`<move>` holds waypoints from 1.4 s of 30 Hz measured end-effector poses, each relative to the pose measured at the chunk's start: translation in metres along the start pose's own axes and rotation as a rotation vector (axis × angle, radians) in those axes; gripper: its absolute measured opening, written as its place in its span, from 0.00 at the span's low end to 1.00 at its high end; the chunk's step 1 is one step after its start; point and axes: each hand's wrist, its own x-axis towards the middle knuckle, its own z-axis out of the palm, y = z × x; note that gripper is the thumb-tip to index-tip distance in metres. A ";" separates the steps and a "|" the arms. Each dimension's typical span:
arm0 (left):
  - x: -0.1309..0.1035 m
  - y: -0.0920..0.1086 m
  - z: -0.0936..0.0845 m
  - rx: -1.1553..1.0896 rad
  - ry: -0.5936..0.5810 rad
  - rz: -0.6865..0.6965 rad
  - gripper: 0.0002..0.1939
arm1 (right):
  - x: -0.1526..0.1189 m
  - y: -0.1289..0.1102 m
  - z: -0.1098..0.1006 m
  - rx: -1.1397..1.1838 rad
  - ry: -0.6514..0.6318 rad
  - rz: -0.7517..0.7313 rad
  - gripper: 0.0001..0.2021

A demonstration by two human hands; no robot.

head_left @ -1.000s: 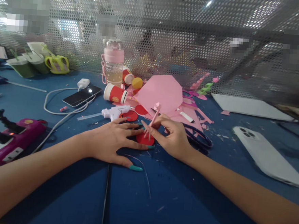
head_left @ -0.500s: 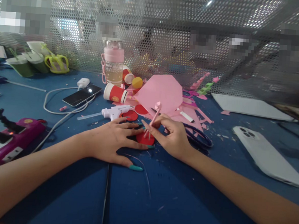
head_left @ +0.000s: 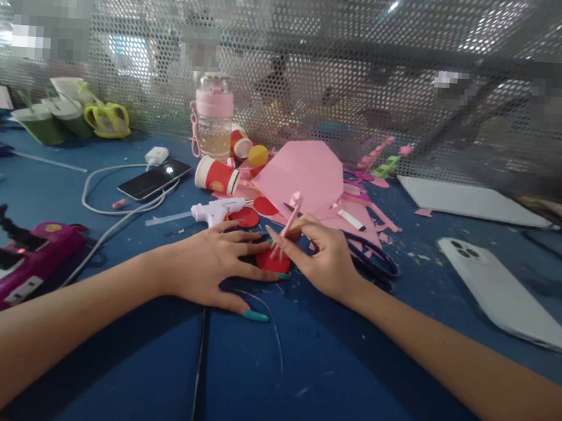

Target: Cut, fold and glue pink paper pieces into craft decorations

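Note:
My right hand (head_left: pixel 323 255) pinches a thin pink stick (head_left: pixel 290 221), perhaps rolled paper, with a small pink knob at its top. The stick leans slightly right, and its lower end meets a red disc (head_left: pixel 273 262) flat on the blue table (head_left: pixel 336 381). My left hand (head_left: pixel 210 263) lies flat with fingers spread, its fingertips on or beside the disc's left side. Beyond the left fingers are another red disc (head_left: pixel 244 217) and a white glue gun (head_left: pixel 218 210) with a clear glue stick. Dark-handled scissors (head_left: pixel 374 259) lie by my right wrist, partly hidden.
Pink paper (head_left: pixel 307 174) and scraps pile up behind my hands, near a red paper cup (head_left: pixel 216 175) and a bottle (head_left: pixel 213 122). A purple power strip (head_left: pixel 32 260) and black phone (head_left: pixel 154 179) sit left; a white phone (head_left: pixel 501 290) lies right. A perforated screen (head_left: pixel 310 65) stands behind.

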 end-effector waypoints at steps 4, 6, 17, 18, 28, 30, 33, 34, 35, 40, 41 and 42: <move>0.000 0.000 0.001 -0.001 0.002 -0.006 0.28 | 0.000 0.000 0.000 0.027 0.057 -0.015 0.07; 0.000 0.000 0.001 0.000 0.001 -0.008 0.28 | -0.001 0.000 0.000 0.040 0.083 -0.020 0.07; -0.001 0.000 0.001 0.009 0.005 -0.006 0.28 | -0.001 0.000 0.000 0.009 0.081 -0.042 0.07; -0.001 0.000 0.001 0.009 0.007 -0.007 0.28 | -0.002 0.000 0.000 0.018 0.099 -0.048 0.07; -0.001 -0.001 0.001 0.020 0.008 -0.002 0.28 | 0.000 -0.003 0.000 -0.005 0.027 -0.031 0.08; -0.001 -0.001 0.001 0.018 0.000 -0.003 0.28 | 0.000 -0.003 0.000 -0.014 -0.006 -0.025 0.07; -0.001 0.000 0.001 0.014 -0.010 -0.004 0.28 | 0.000 -0.003 0.000 -0.010 -0.001 -0.028 0.07; -0.001 0.000 0.001 0.013 -0.008 -0.003 0.28 | 0.000 -0.003 -0.001 -0.007 0.015 -0.033 0.07; -0.001 0.000 0.001 0.011 -0.003 -0.001 0.28 | 0.000 -0.004 -0.001 -0.003 0.033 -0.037 0.07; -0.001 0.000 0.002 0.007 0.012 0.000 0.28 | -0.001 -0.003 -0.001 0.014 0.070 -0.046 0.08; -0.001 0.000 0.001 0.008 0.012 0.000 0.28 | -0.001 -0.003 -0.001 0.003 0.051 -0.041 0.08; -0.001 0.000 0.001 0.009 0.010 0.001 0.28 | 0.000 -0.002 -0.001 -0.010 0.030 -0.033 0.08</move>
